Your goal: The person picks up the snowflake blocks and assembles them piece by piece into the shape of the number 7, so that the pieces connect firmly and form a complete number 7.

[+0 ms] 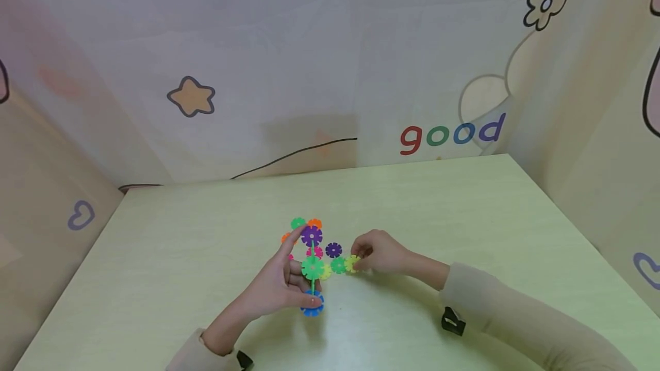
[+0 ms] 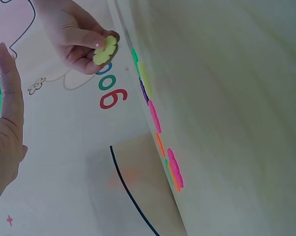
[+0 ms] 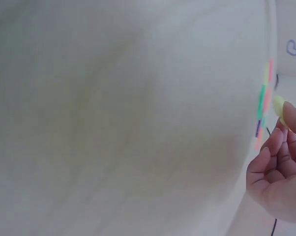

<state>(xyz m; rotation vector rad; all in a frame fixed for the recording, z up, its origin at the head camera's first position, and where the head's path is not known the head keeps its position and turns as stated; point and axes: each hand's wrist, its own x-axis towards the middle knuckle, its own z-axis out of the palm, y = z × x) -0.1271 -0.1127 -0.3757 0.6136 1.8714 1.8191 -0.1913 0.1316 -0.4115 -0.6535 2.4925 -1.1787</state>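
In the head view my left hand (image 1: 268, 291) grips a chain of interlocking plastic discs. A purple disc (image 1: 311, 237) tops it, a green disc (image 1: 312, 268) is in the middle and a blue disc (image 1: 311, 311) at the bottom, with green discs seen edge-on between them. My thumb lies on the blue disc, and the index finger reaches up to the purple one. To the right, my right hand (image 1: 385, 252) pinches a yellow disc (image 1: 351, 263). The same yellow disc (image 2: 105, 50) shows in the left wrist view, between thumb and fingers.
Several loose discs lie behind the chain, including a dark purple disc (image 1: 333, 250), a green disc (image 1: 338, 265), a pink disc (image 1: 315, 252) and an orange disc (image 1: 315, 223). They rest on a pale table (image 1: 438, 199). Printed cloth (image 1: 309, 62) hangs behind and at both sides.
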